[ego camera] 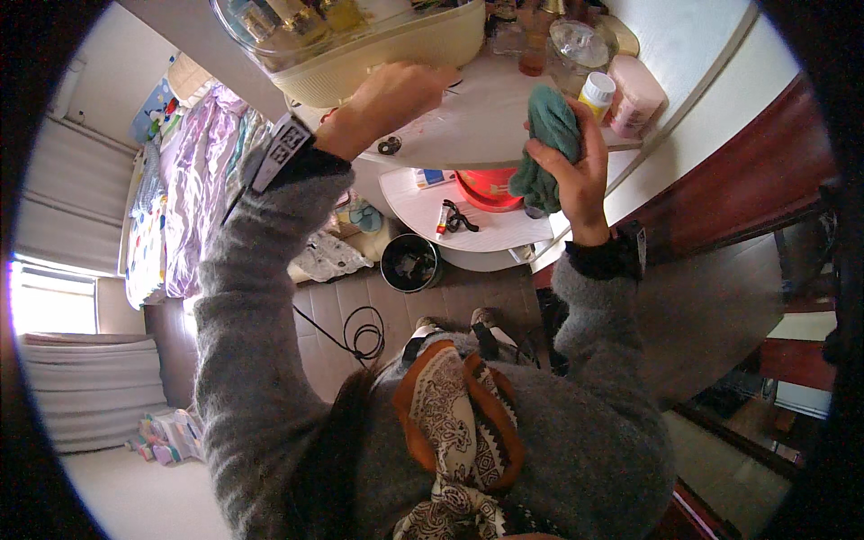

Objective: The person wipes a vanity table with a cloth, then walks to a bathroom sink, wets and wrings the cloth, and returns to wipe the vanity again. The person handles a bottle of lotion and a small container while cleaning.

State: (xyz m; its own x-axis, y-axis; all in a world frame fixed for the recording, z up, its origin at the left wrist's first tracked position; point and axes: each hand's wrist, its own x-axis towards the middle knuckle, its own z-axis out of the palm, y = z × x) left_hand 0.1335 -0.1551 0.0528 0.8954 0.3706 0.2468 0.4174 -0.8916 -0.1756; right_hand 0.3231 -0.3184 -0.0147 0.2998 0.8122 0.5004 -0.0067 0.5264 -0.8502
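Note:
In my right hand is a bunched green cloth, held between thumb and fingers at the right front of a white shelf. My left hand reaches over the shelf's left side, close against the front of a cream plastic storage box with a clear cover. Its fingertips are blurred and turned away, so whether they hold anything is hidden. Below that wrist, a small dark ring-shaped item lies near the shelf edge. A white-capped bottle and a pink container stand just beyond the right hand.
Glass jars crowd the back right. On a lower rounded shelf sit a red round container, a small tube and a black hair clip. A bin and coiled cable occupy the floor. A bed is left.

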